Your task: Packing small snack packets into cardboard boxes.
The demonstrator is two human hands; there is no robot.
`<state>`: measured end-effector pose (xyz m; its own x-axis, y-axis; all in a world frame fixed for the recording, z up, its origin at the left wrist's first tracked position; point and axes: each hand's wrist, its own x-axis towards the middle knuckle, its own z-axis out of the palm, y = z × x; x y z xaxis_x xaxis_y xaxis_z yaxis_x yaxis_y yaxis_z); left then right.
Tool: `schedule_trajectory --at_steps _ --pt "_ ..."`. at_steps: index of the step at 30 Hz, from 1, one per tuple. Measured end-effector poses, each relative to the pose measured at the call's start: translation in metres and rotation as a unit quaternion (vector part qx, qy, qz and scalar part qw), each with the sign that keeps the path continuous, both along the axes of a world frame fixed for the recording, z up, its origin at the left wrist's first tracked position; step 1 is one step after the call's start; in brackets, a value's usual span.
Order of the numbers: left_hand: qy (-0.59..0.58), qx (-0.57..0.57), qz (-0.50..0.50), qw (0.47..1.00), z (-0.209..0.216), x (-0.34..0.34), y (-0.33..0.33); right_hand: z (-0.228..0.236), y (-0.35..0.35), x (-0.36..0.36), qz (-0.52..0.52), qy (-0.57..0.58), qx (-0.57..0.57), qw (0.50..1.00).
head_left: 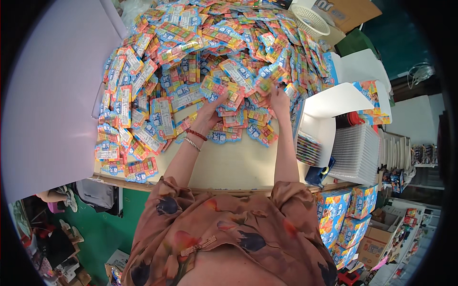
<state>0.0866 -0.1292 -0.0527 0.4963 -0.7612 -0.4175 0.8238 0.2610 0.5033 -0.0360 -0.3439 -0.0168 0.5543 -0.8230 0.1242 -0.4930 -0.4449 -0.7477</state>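
Note:
A large heap of small colourful flat packets (200, 57) with blue edges covers the far half of the table (229, 167). My left hand (210, 112) reaches into the near edge of the heap and holds a few packets (224, 90) fanned between its fingers; a red bead bracelet and a thin bangle sit on that wrist. My right hand (278, 97) is beside it, fingers closed on a packet (265, 83) at the heap's edge. More packets (238, 126) lie flat under both hands.
An open white box (317, 133) with stacked packets inside stands at the right. A stack of clear trays (355, 152) is beside it. A white basket (310, 20) sits far right. Blue printed cartons (343, 219) are below the table's edge. A large white board (52, 95) leans at left.

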Motion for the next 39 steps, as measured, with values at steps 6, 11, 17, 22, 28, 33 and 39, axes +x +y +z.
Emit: schedule_trajectory --at_steps 6,11,17,22,28,33,39 --pt "0.008 -0.042 0.016 0.999 0.018 -0.003 -0.003 -0.018 0.077 0.015 0.090 -0.025 0.056 0.994" --pt "0.011 0.028 -0.016 0.999 0.043 -0.002 0.016 -0.022 0.110 0.009 0.109 -0.168 0.124 0.972" --pt "-0.010 0.029 -0.006 1.000 0.026 0.000 0.040 -0.017 0.087 0.009 0.164 -0.122 0.141 0.969" --pt "-0.093 0.097 0.004 0.991 0.026 -0.002 0.082 0.012 0.061 0.013 0.119 -0.114 0.379 0.911" --pt "-0.144 0.146 -0.022 0.979 0.035 -0.023 0.125 -0.007 0.087 -0.003 0.246 -0.012 -0.051 0.968" --pt "-0.149 0.146 -0.021 0.978 0.044 -0.048 0.148 -0.030 0.088 0.006 0.220 -0.005 -0.204 0.954" --pt "-0.375 0.343 -0.195 0.839 0.095 -0.055 0.168 0.021 0.111 -0.013 0.305 -0.074 0.232 0.921"
